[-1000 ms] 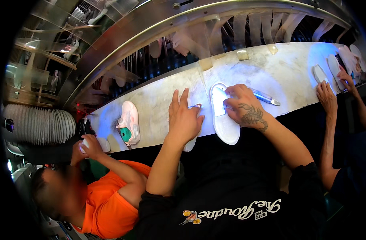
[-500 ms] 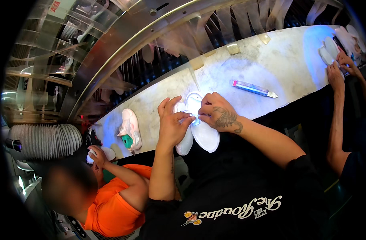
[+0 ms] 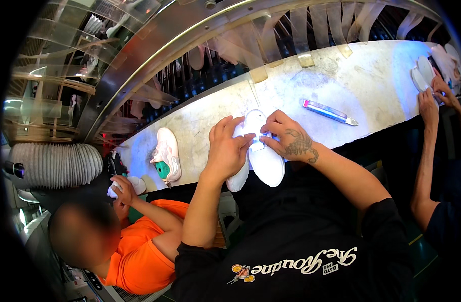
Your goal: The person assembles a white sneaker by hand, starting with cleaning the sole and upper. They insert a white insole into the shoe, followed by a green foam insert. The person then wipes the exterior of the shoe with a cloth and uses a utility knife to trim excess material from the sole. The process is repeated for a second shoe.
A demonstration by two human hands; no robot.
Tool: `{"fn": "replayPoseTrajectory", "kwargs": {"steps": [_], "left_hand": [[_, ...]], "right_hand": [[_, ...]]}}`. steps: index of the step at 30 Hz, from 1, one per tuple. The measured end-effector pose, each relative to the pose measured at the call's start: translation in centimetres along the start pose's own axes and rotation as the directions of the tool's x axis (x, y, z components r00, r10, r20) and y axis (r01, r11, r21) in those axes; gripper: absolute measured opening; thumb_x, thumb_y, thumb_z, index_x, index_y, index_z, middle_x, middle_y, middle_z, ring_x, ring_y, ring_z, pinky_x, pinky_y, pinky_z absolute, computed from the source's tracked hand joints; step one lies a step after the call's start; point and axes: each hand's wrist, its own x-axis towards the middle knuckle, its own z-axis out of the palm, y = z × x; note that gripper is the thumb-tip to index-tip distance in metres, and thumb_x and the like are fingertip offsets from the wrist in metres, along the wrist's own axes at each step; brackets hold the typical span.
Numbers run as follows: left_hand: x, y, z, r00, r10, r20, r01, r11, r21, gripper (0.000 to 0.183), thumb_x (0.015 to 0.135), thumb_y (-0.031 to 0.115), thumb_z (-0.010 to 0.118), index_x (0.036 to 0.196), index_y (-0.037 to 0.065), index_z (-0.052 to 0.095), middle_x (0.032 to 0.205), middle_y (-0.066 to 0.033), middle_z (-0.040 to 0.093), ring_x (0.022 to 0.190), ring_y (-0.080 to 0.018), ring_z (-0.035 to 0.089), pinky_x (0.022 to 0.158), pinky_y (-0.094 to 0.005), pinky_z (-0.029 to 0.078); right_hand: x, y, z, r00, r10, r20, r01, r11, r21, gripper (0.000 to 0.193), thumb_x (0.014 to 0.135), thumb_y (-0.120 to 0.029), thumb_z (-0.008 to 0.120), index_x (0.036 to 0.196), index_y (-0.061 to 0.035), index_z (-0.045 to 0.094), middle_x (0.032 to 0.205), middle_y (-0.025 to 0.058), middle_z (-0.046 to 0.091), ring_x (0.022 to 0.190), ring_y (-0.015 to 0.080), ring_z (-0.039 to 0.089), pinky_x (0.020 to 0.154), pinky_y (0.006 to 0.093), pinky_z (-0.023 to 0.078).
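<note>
A white shoe sole (image 3: 268,167), brightly lit and narrow at its waist, lies at the near edge of the white worktop. My left hand (image 3: 229,149) has its thumb and bent fingers pressed to the left side of that waist. From the other side my right hand (image 3: 290,136) pinches the same spot, its fingertips close to the left thumb. A small pale strip seems to lie between the fingertips; glare hides its detail. Partly under my left hand is a second white sole (image 3: 238,177), beside the first.
Right of my hands lies a utility knife (image 3: 331,111), blade toward the near right. A pink and white shoe (image 3: 166,155) sits to the left on the worktop (image 3: 210,113). Clear strip curtains (image 3: 301,32) hang along the back. Co-workers handle soles at both ends.
The view has shifted, so the worktop and hands appear slightly to the right. My right fingers have spread a little and moved along the sole's waist; both hands stay on it.
</note>
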Motion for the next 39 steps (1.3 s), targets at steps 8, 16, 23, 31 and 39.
{"fn": "replayPoseTrajectory", "kwargs": {"steps": [8, 16, 23, 31, 39], "left_hand": [[0.2, -0.1, 0.4, 0.997, -0.072, -0.035, 0.068, 0.991, -0.117, 0.013, 0.087, 0.013, 0.089, 0.099, 0.01, 0.089, 0.144, -0.009, 0.073, 0.148, -0.0391, 0.056, 0.124, -0.0526, 0.042], [0.2, -0.5, 0.9, 0.995, -0.095, -0.042, 0.088, 0.986, -0.139, 0.013, 0.085, 0.017, 0.091, 0.096, 0.011, 0.087, 0.144, -0.0094, 0.072, 0.146, -0.0391, 0.057, 0.122, -0.0535, 0.042], [1.5, 1.7, -0.2, 0.989, -0.14, 0.052, 0.145, 0.982, -0.118, 0.025, 0.08, 0.024, 0.094, 0.101, 0.012, 0.086, 0.143, -0.0114, 0.067, 0.146, -0.0386, 0.053, 0.125, -0.0557, 0.035], [2.3, 1.2, 1.8, 0.998, -0.035, -0.053, 0.036, 0.999, 0.007, 0.016, 0.084, 0.022, 0.09, 0.094, 0.011, 0.086, 0.143, -0.0105, 0.068, 0.147, -0.0395, 0.052, 0.124, -0.0585, 0.035], [1.9, 0.5, 1.5, 0.994, -0.107, -0.019, 0.105, 0.99, -0.097, 0.011, 0.086, 0.02, 0.087, 0.094, 0.011, 0.086, 0.141, -0.0096, 0.07, 0.145, -0.0418, 0.053, 0.119, -0.0554, 0.042]], "right_hand": [[0.0, -0.7, -0.5, 0.977, -0.209, 0.034, 0.212, 0.968, -0.134, 0.018, 0.09, -0.011, 0.082, 0.108, -0.0075, 0.078, 0.117, 0.0135, 0.07, 0.099, 0.0354, 0.074, 0.088, 0.0459, 0.061], [1.9, -1.2, -2.2, 0.94, -0.177, 0.293, 0.258, 0.929, -0.265, 0.018, 0.088, -0.013, 0.081, 0.105, -0.0085, 0.078, 0.113, 0.0126, 0.073, 0.095, 0.0368, 0.074, 0.086, 0.0474, 0.062], [2.1, -0.8, -2.4, 0.962, -0.069, 0.265, 0.102, 0.988, -0.113, 0.018, 0.096, -0.02, 0.077, 0.108, -0.007, 0.078, 0.107, 0.0151, 0.074, 0.097, 0.0374, 0.074, 0.09, 0.0476, 0.061], [2.1, 0.0, -2.6, 0.974, -0.005, 0.228, -0.015, 0.996, 0.087, 0.018, 0.099, -0.022, 0.079, 0.104, -0.005, 0.082, 0.103, 0.0135, 0.076, 0.099, 0.0355, 0.074, 0.091, 0.0444, 0.059], [0.8, -0.3, 0.4, 0.999, -0.046, 0.012, 0.047, 0.989, -0.14, 0.012, 0.087, -0.018, 0.078, 0.095, -0.009, 0.077, 0.098, 0.0131, 0.07, 0.085, 0.0372, 0.072, 0.08, 0.0483, 0.059]]}}
